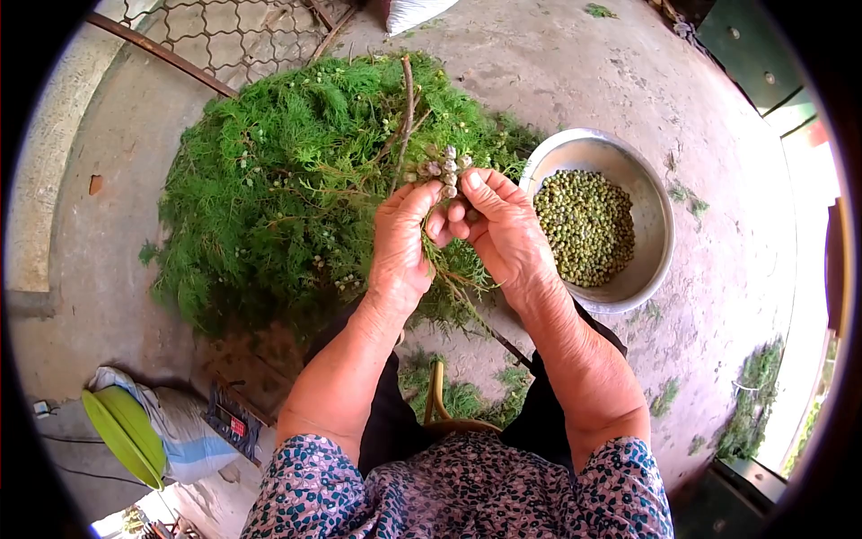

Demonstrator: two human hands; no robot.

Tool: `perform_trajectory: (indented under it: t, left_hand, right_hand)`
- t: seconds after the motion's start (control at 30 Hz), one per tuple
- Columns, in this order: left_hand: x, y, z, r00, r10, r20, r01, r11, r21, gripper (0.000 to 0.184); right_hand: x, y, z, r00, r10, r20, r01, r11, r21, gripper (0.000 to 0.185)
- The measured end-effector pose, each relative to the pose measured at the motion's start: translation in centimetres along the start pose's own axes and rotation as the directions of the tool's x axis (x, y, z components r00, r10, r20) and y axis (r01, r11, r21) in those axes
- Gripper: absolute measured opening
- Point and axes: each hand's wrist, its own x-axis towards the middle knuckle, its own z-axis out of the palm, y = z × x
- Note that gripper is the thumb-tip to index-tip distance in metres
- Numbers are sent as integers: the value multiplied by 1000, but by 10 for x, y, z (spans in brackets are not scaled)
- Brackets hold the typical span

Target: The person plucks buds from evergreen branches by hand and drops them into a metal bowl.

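Note:
My left hand [406,235] pinches a green sprig, its thumb and fingers closed near the stem. Close beside it, my right hand [505,226] has thumb and fingers pressed together at the cluster of pale, greyish seed cones [450,169] on the same sprig. The cones stick up between both thumbs. Beneath and to the left lies a large heap of green conifer branches [269,180]. A metal bowl [654,216] to the right of my right hand holds many small green cones [584,229].
A bare brown twig [409,117] rises from the heap. At the lower left are a lime-green basin [121,436] and a grey-white sack [193,431]. Wire mesh [242,36] lies at the top left. Loose greenery [754,400] lies on the floor at right.

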Motion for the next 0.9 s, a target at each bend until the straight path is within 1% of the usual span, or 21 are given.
perform_trajectory:
  t: [0.03, 0.07, 0.13, 0.17, 0.23, 0.27, 0.3, 0.37, 0.4, 0.43, 0.5, 0.53, 0.57, 0.63, 0.7, 0.73, 0.77, 0.8, 0.83, 0.87, 0.9]
  left_hand:
    - [0, 0, 1, 999, -35, 2, 35, 999, -23, 20]
    - [0, 0, 0, 999, -37, 2, 37, 999, -22, 20]
    - [3, -1, -3, 992, -77, 99, 88, 991, -105, 21]
    - [6, -3, -6, 992, -79, 100, 89, 991, -104, 21]
    - [8, -2, -8, 980, -92, 176, 136, 956, -261, 22]
    - [7, -2, -5, 987, -96, 132, 117, 980, -164, 22]
    - [5, -1, -3, 986, -96, 133, 118, 979, -165, 22]
    - [2, -1, -1, 993, -32, 109, 44, 994, -104, 23]
    - [2, -2, -1, 997, -25, 70, 30, 997, -73, 23]
    - [5, -4, -3, 998, -23, 52, 28, 996, -89, 22]
    - [7, -3, -6, 998, -49, 33, 52, 993, -108, 19]
    - [11, -5, -12, 994, -30, 108, 55, 970, -238, 10]
    - [12, -7, -13, 993, -32, 114, 59, 969, -241, 10]
    - [7, -3, -6, 998, -25, 54, 29, 996, -79, 16]
    - [6, -2, -2, 999, -14, 47, 16, 998, -53, 16]
    - [5, -2, -1, 999, 0, 36, 1, 1000, -24, 15]
    - [7, -4, -3, 999, -2, 35, 3, 1000, -24, 15]
    - [10, -6, -6, 998, 11, 58, -7, 998, -57, 12]
    - [12, -8, -7, 996, 25, 80, -17, 996, -90, 10]
    - [12, -9, -6, 998, 22, 58, -17, 997, -76, 10]
    - [12, -10, -7, 998, 23, 52, -19, 997, -73, 10]
  right_hand:
    - [0, 0, -1, 1000, 26, 5, -27, 999, 29, 16]
    - [1, 0, -1, 1000, 26, 3, -26, 999, 30, 16]
    - [1, -1, -2, 999, 39, 17, -41, 995, 86, 17]
    - [2, -1, -4, 999, 39, 15, -40, 995, 86, 17]
    - [6, 0, -13, 999, 44, -4, -41, 972, 230, 18]
    - [7, 2, -15, 1000, 13, -5, -11, 975, 223, 18]
    - [7, -1, -14, 1000, 12, -6, -11, 975, 222, 18]
    - [8, -10, -11, 987, -42, -154, 75, 974, 216, 16]
    - [9, -15, -16, 977, -56, -207, 100, 973, 208, 15]
    - [10, -21, -22, 965, -94, -246, 144, 970, 195, 14]
    - [8, -36, -34, 909, -154, -386, 238, 954, 180, 17]
    - [8, -45, -41, 877, -181, -446, 282, 944, 171, 17]
    - [9, -52, -54, 840, -204, -503, 333, 926, 181, 20]
    - [10, -69, -65, 694, -288, -660, 454, 886, 91, 33]
    - [-3, -85, -67, 711, -348, -611, 423, 906, -24, 48]
    - [-3, -92, -68, 636, -349, -688, 381, 918, -113, 52]
    - [-7, -97, -71, 637, -373, -674, 383, 913, -143, 57]
    - [-10, -102, -77, 683, -457, -570, 325, 889, -323, 59]
    - [-11, -105, -81, 648, -441, -620, 355, 896, -267, 57]
    - [-12, -107, -84, 611, -424, -669, 389, 896, -212, 56]
    - [-12, -107, -78, 615, -419, -669, 386, 899, -207, 56]
